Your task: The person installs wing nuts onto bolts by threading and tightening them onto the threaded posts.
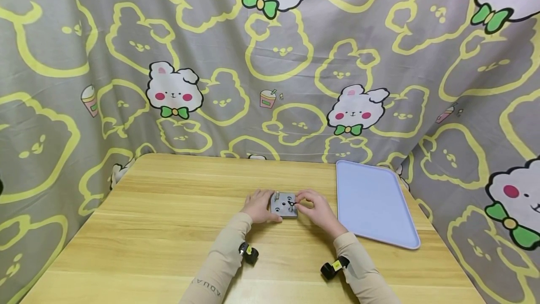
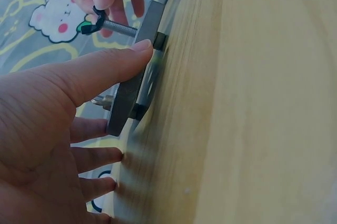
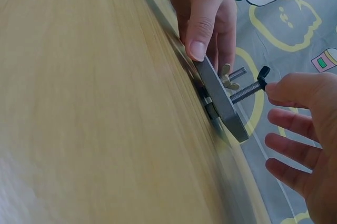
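A small grey metal plate [image 1: 284,212] with several holes stands on short dark feet on the wooden table. My left hand [image 1: 258,207] grips it at the left, with the thumb [image 2: 118,69] on its near edge. A black-headed wing screw [image 3: 248,92] rises from the plate's right part, its thread largely exposed. At its black wings are the thumb and index fingertips of my right hand [image 1: 317,211], pinching them, with the other fingers spread apart. Further left on the plate, a silver wing nut [image 3: 228,79] sits around a threaded stud [image 3: 239,73].
A light blue tray [image 1: 375,205] lies on the table [image 1: 147,229] to the right of my right hand. Behind the table hangs a grey patterned curtain [image 1: 291,93]. Each forearm wears a black strap with a small device near the wrist.
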